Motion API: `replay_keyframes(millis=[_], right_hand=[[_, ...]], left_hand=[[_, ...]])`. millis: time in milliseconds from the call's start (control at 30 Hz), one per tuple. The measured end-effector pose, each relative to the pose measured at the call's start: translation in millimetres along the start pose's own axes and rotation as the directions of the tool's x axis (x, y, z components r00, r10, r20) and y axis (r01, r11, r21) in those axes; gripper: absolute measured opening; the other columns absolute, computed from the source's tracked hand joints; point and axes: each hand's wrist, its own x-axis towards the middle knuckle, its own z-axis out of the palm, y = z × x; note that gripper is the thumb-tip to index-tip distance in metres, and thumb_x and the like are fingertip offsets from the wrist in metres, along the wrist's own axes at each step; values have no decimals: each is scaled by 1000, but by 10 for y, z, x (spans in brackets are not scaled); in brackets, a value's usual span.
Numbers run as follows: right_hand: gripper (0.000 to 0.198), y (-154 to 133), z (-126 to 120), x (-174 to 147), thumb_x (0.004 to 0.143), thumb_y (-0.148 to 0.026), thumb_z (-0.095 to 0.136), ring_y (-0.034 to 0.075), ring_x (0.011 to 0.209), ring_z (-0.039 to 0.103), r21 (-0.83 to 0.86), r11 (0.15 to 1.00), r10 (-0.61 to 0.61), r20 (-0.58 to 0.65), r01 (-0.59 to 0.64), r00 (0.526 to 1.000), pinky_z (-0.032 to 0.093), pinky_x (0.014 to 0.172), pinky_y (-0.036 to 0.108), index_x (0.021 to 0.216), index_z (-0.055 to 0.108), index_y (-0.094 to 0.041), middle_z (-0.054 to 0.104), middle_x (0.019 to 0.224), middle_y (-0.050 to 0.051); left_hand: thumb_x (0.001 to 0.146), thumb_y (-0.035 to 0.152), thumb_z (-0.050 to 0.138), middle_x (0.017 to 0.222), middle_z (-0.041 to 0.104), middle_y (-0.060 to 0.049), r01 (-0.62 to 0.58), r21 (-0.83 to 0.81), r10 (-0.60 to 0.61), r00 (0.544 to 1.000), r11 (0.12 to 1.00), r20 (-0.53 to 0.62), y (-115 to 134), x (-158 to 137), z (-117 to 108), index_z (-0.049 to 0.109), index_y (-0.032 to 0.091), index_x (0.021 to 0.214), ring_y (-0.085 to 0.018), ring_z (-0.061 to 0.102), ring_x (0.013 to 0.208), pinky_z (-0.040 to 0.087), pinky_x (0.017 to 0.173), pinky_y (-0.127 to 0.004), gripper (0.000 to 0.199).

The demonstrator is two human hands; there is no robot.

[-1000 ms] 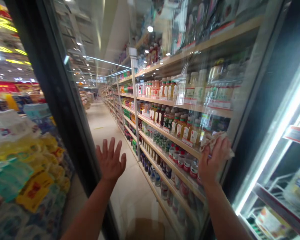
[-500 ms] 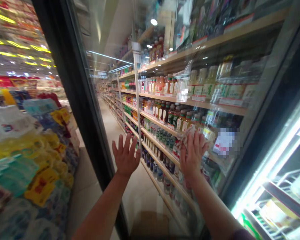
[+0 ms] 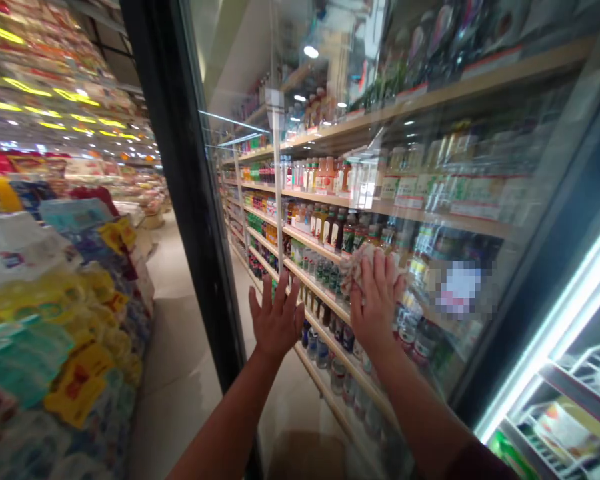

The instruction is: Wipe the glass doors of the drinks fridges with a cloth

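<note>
A tall glass door (image 3: 325, 393) in a black frame (image 3: 180, 167) stands in front of me, swung out from a lit cooler. My left hand (image 3: 276, 317) is open, its fingers spread and its palm facing the pane; it appears to rest against the glass. With my right hand (image 3: 375, 303) I press a crumpled pale cloth (image 3: 363, 263) on the door, the fingers lying over it. Part of the cloth is hidden under my fingers. A blurred white label (image 3: 459, 287) shows to the right of that hand.
Shelves of bottled drinks (image 3: 333, 230) appear in the glass. At right, the cooler's bright light strip (image 3: 545, 327) runs beside wire racks (image 3: 555, 417) with packages. Stacked packaged goods (image 3: 85, 300) stand at left, along a pale floor aisle (image 3: 177, 353).
My right hand and the cloth have shifted slightly left on the glass. My left hand now appears farther right and the hands are closer together. The door's left frame has moved right in view.
</note>
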Motion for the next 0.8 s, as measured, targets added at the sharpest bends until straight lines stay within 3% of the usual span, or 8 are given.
replay_keyframes(millis=[100, 267, 367, 500, 700, 800], right_hand=[[73, -41, 42, -45, 101, -21, 45, 31, 157, 28, -13, 1000, -17, -6, 16, 1000, 17, 127, 59, 167, 15, -26, 36, 166, 15], [75, -125, 158, -630, 98, -17, 48, 29, 152, 39, -50, 988, -144, 51, 146, 988, 14, 129, 54, 167, 17, -22, 53, 155, 15], [71, -188, 144, -544, 98, -17, 50, 25, 152, 40, 1, 985, -170, 106, 171, 980, 11, 130, 49, 164, 26, -24, 56, 153, 12], [63, -231, 137, -294, 99, -17, 47, 25, 152, 38, 10, 991, -137, 109, 137, 984, 12, 129, 49, 161, 36, -24, 53, 156, 12], [56, -219, 212, -752, 95, -14, 49, 22, 147, 46, 49, 975, -220, 117, 216, 968, 10, 131, 44, 149, 55, -27, 68, 139, 7], [52, -143, 163, -634, 96, -15, 51, 20, 148, 44, 56, 970, -242, 160, 236, 957, 9, 131, 44, 146, 58, -28, 65, 144, 5]], left_hand=[[101, 28, 50, 163, 38, -11, -7, -20, 7, 1000, 1000, -1, -19, -13, 12, 23, 24, 165, -30, 16, 159, 11, 130, -58, 70], [107, 36, 35, 168, 30, -13, -36, -99, 33, 999, 994, -37, -67, -41, 61, 17, 21, 166, -31, 16, 159, 11, 129, -59, 64], [107, 38, 31, 169, 24, -14, -49, -116, 42, 997, 992, -59, -91, -42, 101, 18, 20, 166, -31, 16, 159, 12, 129, -58, 63], [108, 41, 29, 166, 34, -16, -27, -110, 23, 999, 994, -39, -117, -40, 143, 18, 21, 166, -29, 17, 159, 12, 129, -58, 63], [108, 44, 28, 162, 41, -15, -2, -116, 1, 1000, 993, -9, -142, -51, 178, 23, 22, 165, -29, 18, 159, 12, 129, -58, 62], [107, 44, 30, 164, 39, -13, 10, -129, -11, 1000, 992, -6, -150, -56, 206, 24, 23, 165, -29, 18, 159, 10, 130, -57, 62]])
